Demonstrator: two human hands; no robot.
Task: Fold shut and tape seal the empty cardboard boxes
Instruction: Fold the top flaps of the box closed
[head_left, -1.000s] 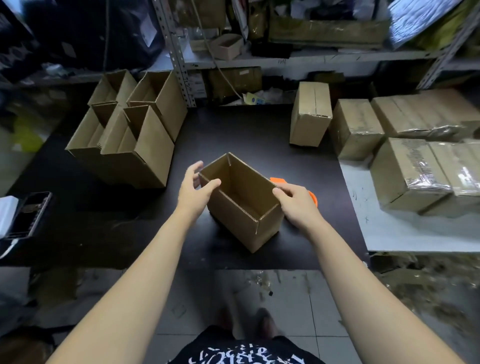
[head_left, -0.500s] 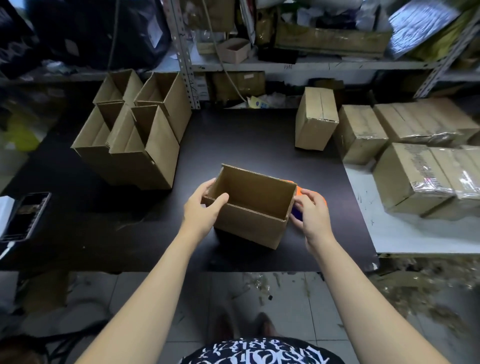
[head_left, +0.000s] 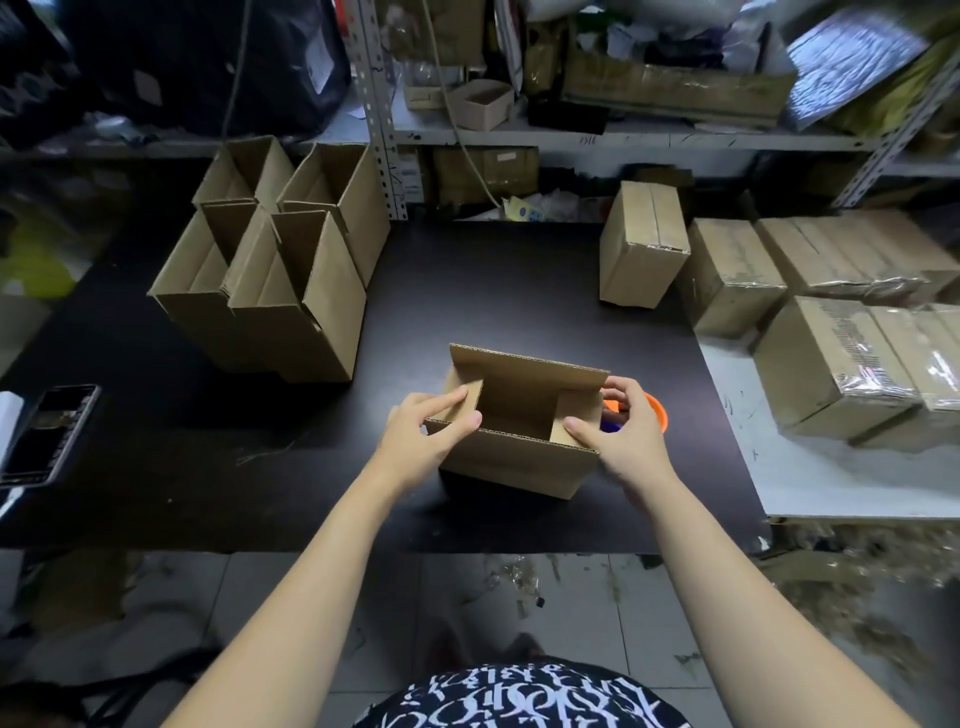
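A black worktop (head_left: 493, 291) stands before a cluttered grey metal shelf (head_left: 623, 139); the tiled floor (head_left: 234, 597) is littered, the light dim.

I see a black table (head_left: 493, 291) carrying a cluster of open boxes (head_left: 270, 312) at its far left, a phone (head_left: 49, 436) at the left edge and a small box (head_left: 519, 462) near the front. A partly hidden orange object (head_left: 657, 410) lies just beside it, with a sealed box (head_left: 641, 249) far right; taped boxes (head_left: 841, 374) sit on the adjoining white table (head_left: 831, 483)
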